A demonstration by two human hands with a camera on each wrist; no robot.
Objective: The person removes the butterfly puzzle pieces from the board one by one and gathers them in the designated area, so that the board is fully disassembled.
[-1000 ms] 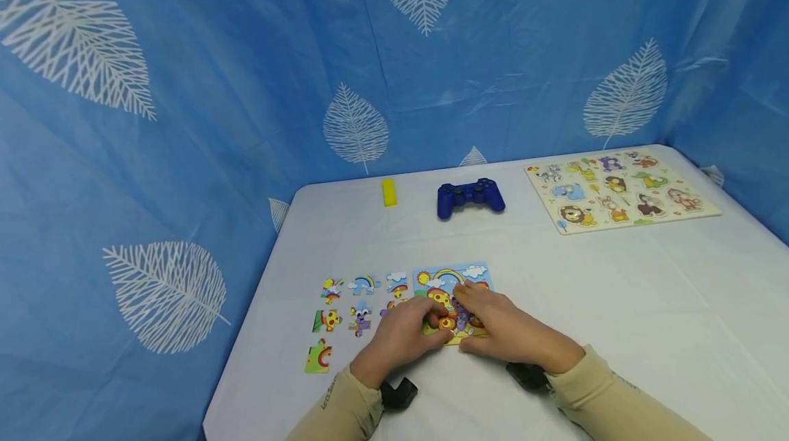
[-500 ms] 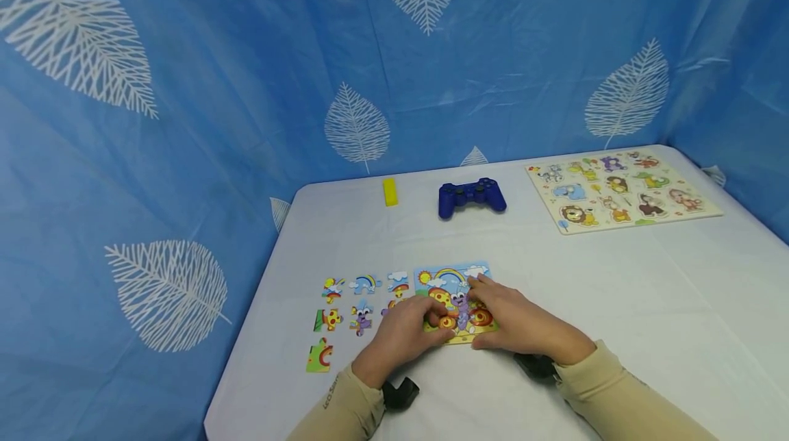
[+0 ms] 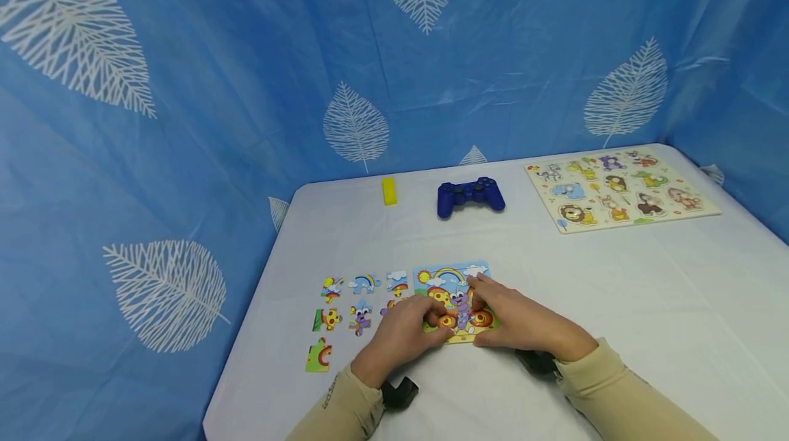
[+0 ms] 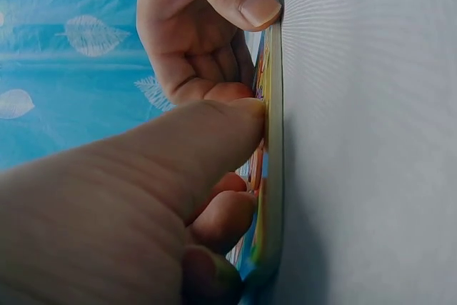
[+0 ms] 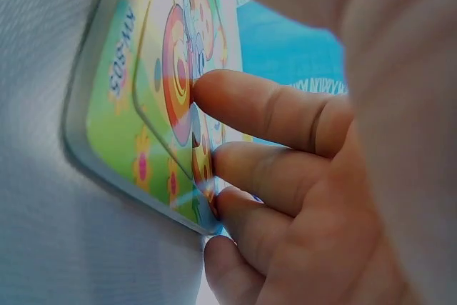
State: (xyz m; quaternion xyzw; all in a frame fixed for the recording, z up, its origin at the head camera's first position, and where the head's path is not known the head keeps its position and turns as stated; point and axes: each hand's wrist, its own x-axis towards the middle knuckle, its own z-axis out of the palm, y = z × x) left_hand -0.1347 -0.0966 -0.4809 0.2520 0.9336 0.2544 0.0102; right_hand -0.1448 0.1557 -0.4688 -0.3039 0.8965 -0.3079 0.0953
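Observation:
A bright jigsaw puzzle board (image 3: 461,340), showing a purple butterfly, a rainbow and a sun, lies flat on the white table. My left hand (image 3: 402,333) rests on its left side. In the left wrist view, the left thumb (image 4: 239,123) touches the near rim and the bent fingers meet the picture. From the right, my right hand (image 3: 520,321) touches the board with extended fingertips (image 5: 211,91), its thumb at the near edge. Several loose jigsaw pieces (image 3: 362,318) lie left of the board; my left hand partly hides those closest to it.
Behind the board sit a blue game controller (image 3: 470,196) and a yellow block (image 3: 389,192). An animal peg puzzle (image 3: 619,191) lies at the back right. Blue curtains (image 3: 246,85) with white leaves surround the table (image 3: 616,290).
My right hand has shifted rightward from the middle of the board to its right side, uncovering the butterfly. The left hand has stayed in place.

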